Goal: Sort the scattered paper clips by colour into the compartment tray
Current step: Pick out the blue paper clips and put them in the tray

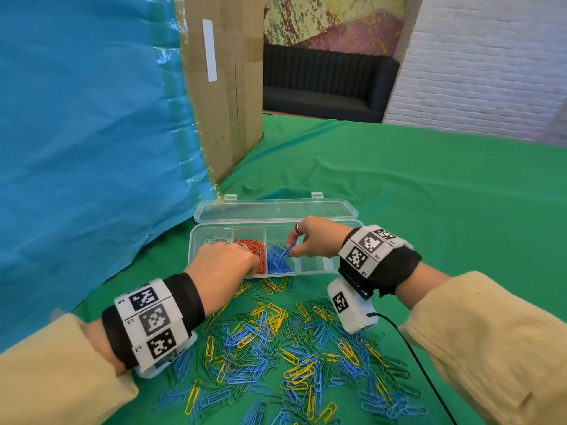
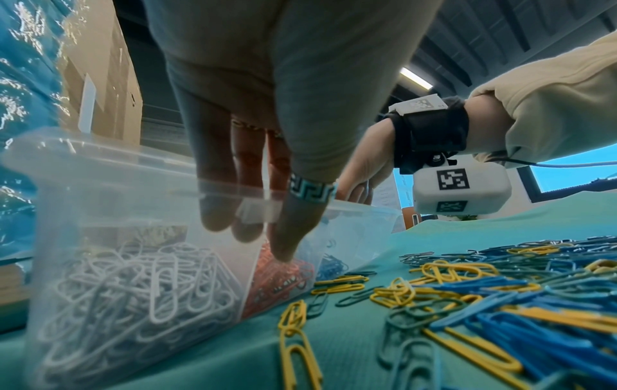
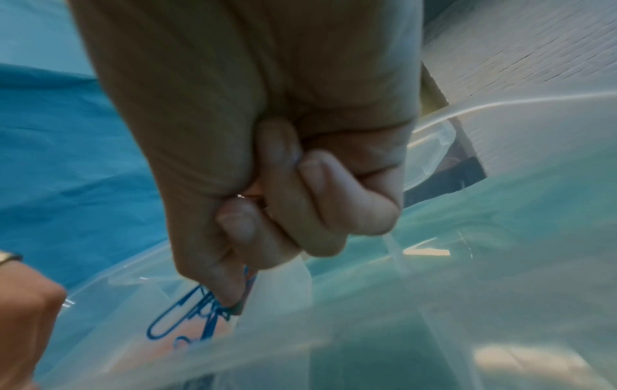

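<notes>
Several blue paper clips [image 3: 187,314] pinched in your right hand [image 1: 313,237] over the blue compartment [image 1: 279,260]; tangled ones may cling on release; left hand [image 1: 221,265] fingers straight, touching red clips [image 2: 280,277]

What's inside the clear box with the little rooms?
The clear box holds white clips in one room, red clips next, then blue clips. The right hand pinches blue ones. The left hand hides part of the red room.

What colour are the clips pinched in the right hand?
Blue. The right hand pinches blue clips over the tray; clearest in the right wrist view.
</notes>
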